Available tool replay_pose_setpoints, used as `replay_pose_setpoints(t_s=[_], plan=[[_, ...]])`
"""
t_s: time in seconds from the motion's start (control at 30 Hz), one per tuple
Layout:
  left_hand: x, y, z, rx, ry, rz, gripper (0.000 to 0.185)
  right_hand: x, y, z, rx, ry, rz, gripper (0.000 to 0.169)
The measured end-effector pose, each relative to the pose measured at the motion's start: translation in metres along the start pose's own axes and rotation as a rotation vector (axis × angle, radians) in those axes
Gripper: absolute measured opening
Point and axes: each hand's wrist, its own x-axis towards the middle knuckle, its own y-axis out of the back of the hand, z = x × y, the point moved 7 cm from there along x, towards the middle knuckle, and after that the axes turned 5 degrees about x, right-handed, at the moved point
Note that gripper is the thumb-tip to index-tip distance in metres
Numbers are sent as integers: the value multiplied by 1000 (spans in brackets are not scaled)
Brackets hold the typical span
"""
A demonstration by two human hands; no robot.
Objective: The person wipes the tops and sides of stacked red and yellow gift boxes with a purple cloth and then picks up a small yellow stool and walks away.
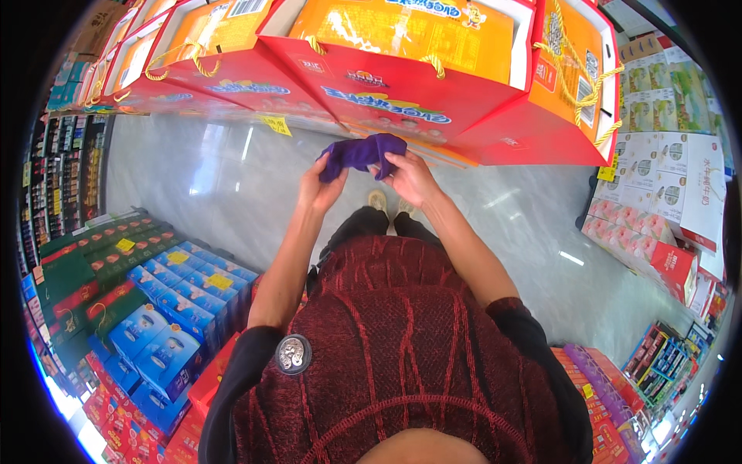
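A dark purple cloth (362,153) is stretched between my two hands, its ends folded over. My left hand (324,184) pinches one end between thumb and fingers. At the other end, my right hand (409,176) grips the cloth with the thumb on top, and some of its fingers are tucked under the fabric. Just beyond the cloth stand red gift boxes (394,98) with orange packs inside and yellow rope handles. The cloth is in front of the lower edge of these boxes.
Blue boxes (191,290) and dark green boxes (75,269) are stacked at the left. White cartons (658,168) rise at the right. Shelves of small goods (64,168) line the far left. A grey floor (232,174) lies below, with my shoes (378,200) on it.
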Motion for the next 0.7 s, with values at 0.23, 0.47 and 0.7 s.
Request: replay_pose_setpoints(t_s=[0.23,0.47,0.7], plan=[[73,6,10,60,-13,149,24,63,48,10,273,-44,207,32],[49,-56,19,236,65,79,21,42,-28,3,174,133,188,30],[14,-96,55,297,216,18,22,36,-57,-5,-124,432,272,22]])
